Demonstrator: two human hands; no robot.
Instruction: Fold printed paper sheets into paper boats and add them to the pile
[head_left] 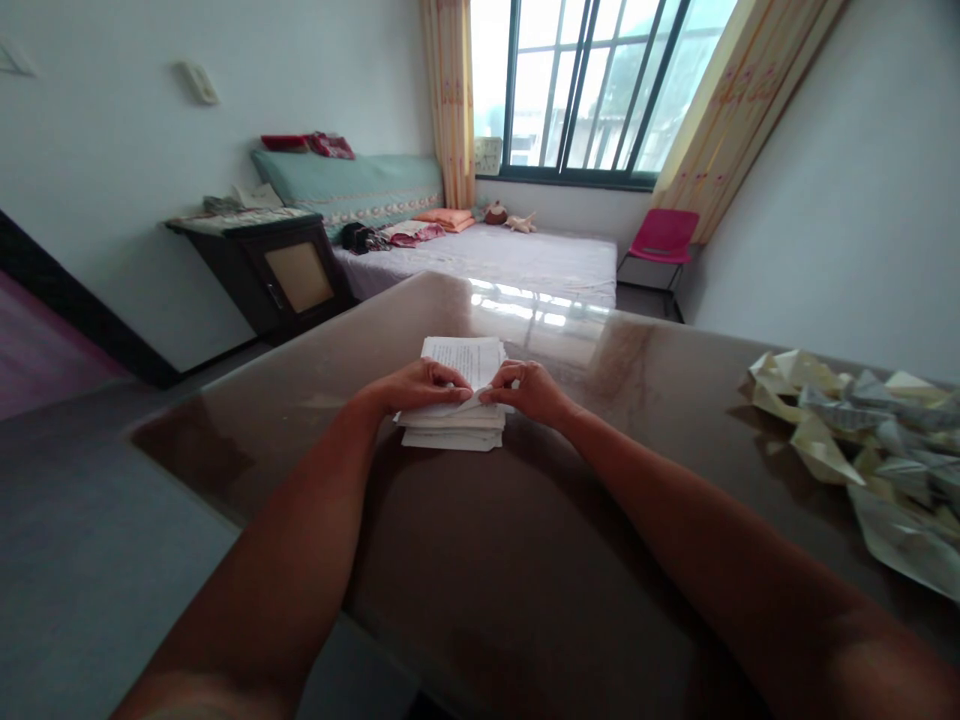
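White paper (459, 408) in both hands (421, 384)

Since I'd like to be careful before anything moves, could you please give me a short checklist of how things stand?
1. Left hand touching the paper stack: ok, fingertips on its top.
2. Right hand touching the paper: ok, fingertips near the left hand's.
3. Stack edges squared: not ok, the layers stick out unevenly.
4. Stack fully on the table: ok.
5. Folded paper pieces apart from the stack: ok, off to the right.
6. Number of sheets at the fingertips: cannot tell.
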